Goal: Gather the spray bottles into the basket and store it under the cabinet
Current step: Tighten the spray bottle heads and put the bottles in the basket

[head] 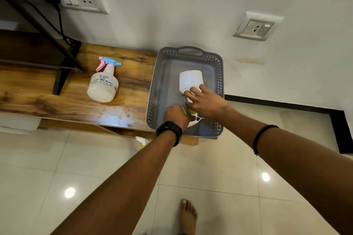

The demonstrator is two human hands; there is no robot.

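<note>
A grey perforated basket (pixel 217 74) with a handle slot sits at the right end of the wooden cabinet top (pixel 57 101). Inside it lies a white spray bottle (pixel 191 80) with a yellow and white spray head. My left hand (pixel 176 113) is closed around the spray head end. My right hand (pixel 205 101) rests on the bottle's neck with fingers spread. A second white spray bottle (pixel 104 86) with a pink and blue trigger stands on the cabinet top, left of the basket. Under the cabinet edge, part of another white and yellow sprayer (pixel 142 140) shows.
A dark monitor stand (pixel 61 74) and a black cable stand at the cabinet's left. Wall sockets (pixel 255 27) are on the white wall behind. The floor is glossy white tile, with my bare foot (pixel 188 215) below. A black skirting (pixel 286 104) runs along the right wall.
</note>
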